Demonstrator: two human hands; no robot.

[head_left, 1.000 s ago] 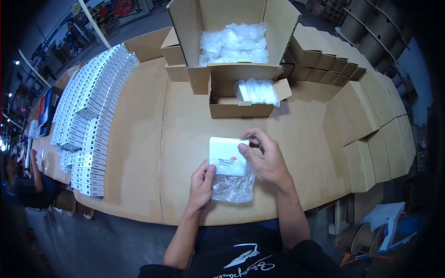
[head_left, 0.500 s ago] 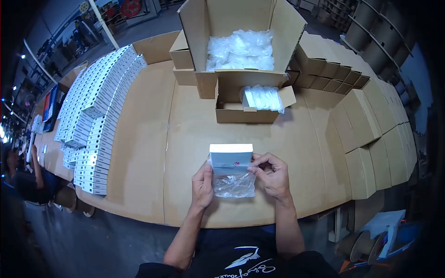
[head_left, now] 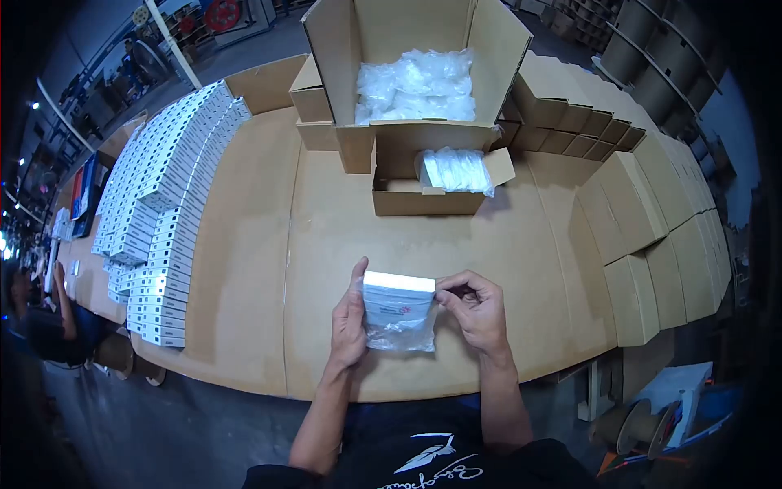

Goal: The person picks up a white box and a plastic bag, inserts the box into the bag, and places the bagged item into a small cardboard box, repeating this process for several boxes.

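A small white box (head_left: 399,295) with a red mark sits inside a clear plastic bag (head_left: 401,337), its top end level with the bag's mouth. Along the left side, my left hand (head_left: 350,326) grips the bagged box, thumb pointing up. My right hand (head_left: 475,308) pinches the bag's edge at the box's upper right corner. Behind them stands an open brown carton (head_left: 428,204) holding wrapped boxes (head_left: 458,172). Farther back, a larger open carton (head_left: 354,147) holds a heap of clear plastic bags (head_left: 415,85).
Stacks of small white boxes (head_left: 167,220) line the left of the cardboard-covered table (head_left: 244,269). Brown cartons (head_left: 623,212) are piled at the right. A person (head_left: 57,318) is at the far left. Cable reels (head_left: 639,424) stand at lower right.
The white box has gone down deeper into the plastic bag, and the pair has moved slightly left and tilted. The whole view has shifted a little.
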